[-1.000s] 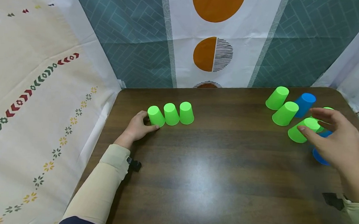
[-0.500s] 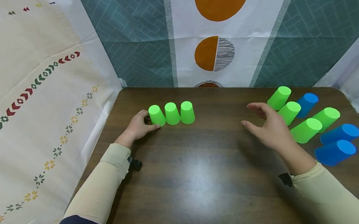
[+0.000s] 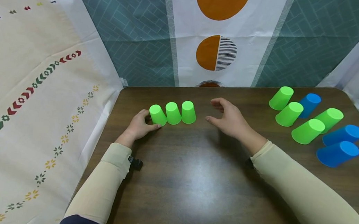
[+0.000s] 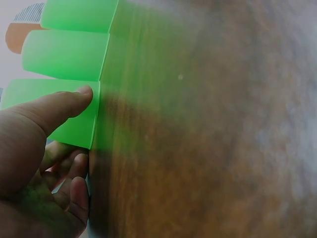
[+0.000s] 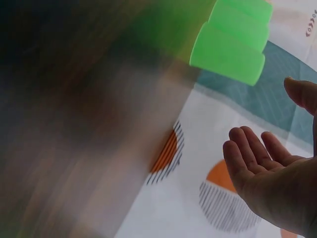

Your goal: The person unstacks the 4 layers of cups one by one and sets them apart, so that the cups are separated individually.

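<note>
Three green cups stand upside down side by side on the left of the table. My left hand grips the leftmost green cup, the thumb lying across its front near the rim in the left wrist view and the fingers around its far side, partly hidden. Beside it are the middle green cup and the right green cup. A short gap to the right of that row, my right hand is spread with nothing in it, thumb and fingers apart. The right wrist view shows this hand apart from the cups.
On the table's right side stand several more upside-down cups, green and blue. The dark wooden table meets a patterned cloth along its back edge. A white cloth hangs at the left.
My right hand has swept left from the cups on the right side to near the row of three. My left hand has stayed on the leftmost cup.
</note>
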